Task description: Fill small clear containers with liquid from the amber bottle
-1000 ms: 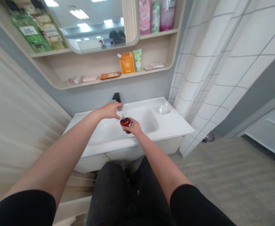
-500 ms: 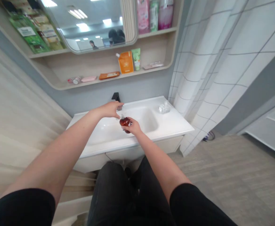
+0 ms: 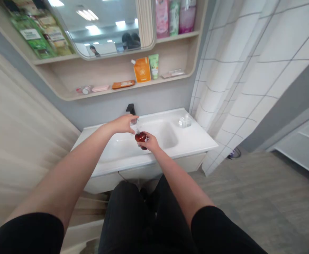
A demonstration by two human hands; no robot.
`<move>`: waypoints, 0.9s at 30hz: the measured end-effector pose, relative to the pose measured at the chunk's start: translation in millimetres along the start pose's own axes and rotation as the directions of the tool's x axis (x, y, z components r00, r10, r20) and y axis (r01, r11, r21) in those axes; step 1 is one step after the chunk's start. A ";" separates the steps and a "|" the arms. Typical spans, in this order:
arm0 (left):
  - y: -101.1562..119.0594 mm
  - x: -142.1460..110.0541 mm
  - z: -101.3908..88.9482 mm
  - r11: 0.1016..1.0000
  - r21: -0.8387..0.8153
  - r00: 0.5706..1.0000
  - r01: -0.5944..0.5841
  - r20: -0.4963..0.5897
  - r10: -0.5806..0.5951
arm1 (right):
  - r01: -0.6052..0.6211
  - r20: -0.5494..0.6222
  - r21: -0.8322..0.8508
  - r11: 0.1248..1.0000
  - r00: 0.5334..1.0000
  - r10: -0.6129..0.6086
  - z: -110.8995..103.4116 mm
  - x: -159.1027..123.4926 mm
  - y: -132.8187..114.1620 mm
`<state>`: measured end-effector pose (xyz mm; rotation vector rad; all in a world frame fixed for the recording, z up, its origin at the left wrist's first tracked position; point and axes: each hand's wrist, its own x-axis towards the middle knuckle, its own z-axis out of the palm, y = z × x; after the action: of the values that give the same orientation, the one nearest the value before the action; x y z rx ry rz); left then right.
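Over the sink, my right hand [image 3: 150, 142] is wrapped round a small reddish-brown bottle [image 3: 140, 137] with a clear top. My left hand [image 3: 125, 123] hovers just beside that clear top [image 3: 138, 129], thumb and forefinger spread apart. Its thumb tip is close to the top, and I cannot tell whether they touch. Behind my left hand stands a black faucet [image 3: 130, 108], partly covered by the fingers. Below both hands lies the white sink basin [image 3: 167, 135].
A clear crumpled-looking plastic item [image 3: 185, 121] sits on the counter's right. Above, the shelf [image 3: 175, 56] holds an orange pouch [image 3: 142, 70], a green tube [image 3: 153, 66] and several small packs. A mirror [image 3: 107, 28] hangs there. Curtains [image 3: 223, 81] flank both sides.
Both hands and the bottle stay almost where they were, and the left thumb and forefinger remain apart. In the mirror, a person's reflection has shifted left.
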<state>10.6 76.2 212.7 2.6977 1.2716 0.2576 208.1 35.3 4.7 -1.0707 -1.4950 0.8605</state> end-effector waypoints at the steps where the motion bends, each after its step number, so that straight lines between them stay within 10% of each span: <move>1: -3.8 -2.7 2.7 0.999 -0.039 1.000 0.001 -0.026 -0.002 | -0.002 0.001 0.001 1.000 1.000 0.002 -0.3 0.0 -0.4; 10: -27.6 -49.3 72.4 0.730 -0.683 0.905 0.020 -0.298 -0.304 | 0.013 0.042 0.011 1.000 0.999 -0.014 -1.7 -0.6 -3.6; 18: -30.0 -101.4 157.5 0.295 -0.928 0.668 -0.229 -0.370 -0.646 | -0.007 0.054 0.059 0.998 0.999 0.003 -3.0 -0.5 3.2; 22: -42.1 -121.3 186.6 0.272 -0.928 0.526 -0.256 -0.369 -0.766 | -0.012 0.000 0.065 0.998 1.000 0.012 -3.3 -1.4 0.8; 27: -50.2 -135.3 201.3 0.242 -0.934 0.480 -0.261 -0.344 -0.807 | 0.011 -0.147 0.116 0.993 0.989 0.006 -17.6 0.1 -11.5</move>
<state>-68.0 -9.0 -6.2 1.0184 1.1373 1.7789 223.3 31.1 18.6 -1.0232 -1.3076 0.8386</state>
